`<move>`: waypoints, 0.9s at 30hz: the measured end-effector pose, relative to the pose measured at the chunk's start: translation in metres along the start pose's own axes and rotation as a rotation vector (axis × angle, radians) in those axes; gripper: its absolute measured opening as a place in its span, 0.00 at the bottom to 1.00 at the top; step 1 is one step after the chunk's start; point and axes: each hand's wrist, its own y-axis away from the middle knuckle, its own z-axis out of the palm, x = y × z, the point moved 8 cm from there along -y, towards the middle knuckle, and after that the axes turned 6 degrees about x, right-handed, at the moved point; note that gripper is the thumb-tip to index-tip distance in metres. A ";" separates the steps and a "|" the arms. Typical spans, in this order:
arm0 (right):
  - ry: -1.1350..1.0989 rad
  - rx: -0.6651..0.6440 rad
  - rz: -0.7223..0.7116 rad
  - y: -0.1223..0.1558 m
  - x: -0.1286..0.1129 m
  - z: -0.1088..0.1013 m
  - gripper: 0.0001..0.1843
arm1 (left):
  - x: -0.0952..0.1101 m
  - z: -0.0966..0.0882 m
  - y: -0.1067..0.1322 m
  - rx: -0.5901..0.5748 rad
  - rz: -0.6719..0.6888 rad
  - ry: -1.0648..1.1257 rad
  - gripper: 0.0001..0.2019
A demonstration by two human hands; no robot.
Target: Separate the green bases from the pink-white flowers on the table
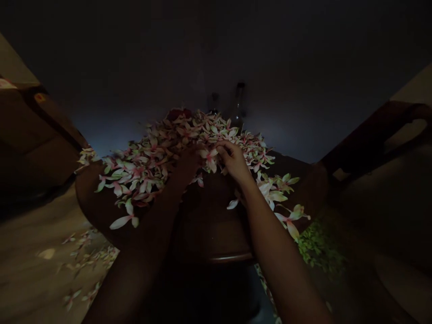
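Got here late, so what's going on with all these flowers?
A person is working with both bare hands in a heap of pink-and-white flowers on a dark wooden table. The right hand pinches a flower near the heap's front edge, and the left hand rests among the flowers beside it. A glass bottle stands behind the heap. More flowers lie on the floor to the left, and green leaves lie low to the right.

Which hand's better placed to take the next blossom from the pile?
Right, probably. The right hand has its fingers at a pink-white blossom, well lit and in plain view. The left hand is darker, pressed against the blossom pile, its fingers hard to see.
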 end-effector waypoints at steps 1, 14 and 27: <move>-0.004 -0.023 -0.008 0.000 -0.002 0.002 0.13 | 0.001 0.002 0.000 -0.028 0.040 -0.088 0.16; -0.218 0.110 0.229 0.002 0.025 0.002 0.18 | 0.016 0.005 0.011 -0.012 0.236 -0.381 0.23; -0.209 0.102 0.231 0.003 0.024 0.002 0.15 | 0.026 0.006 0.015 -0.024 0.268 -0.411 0.19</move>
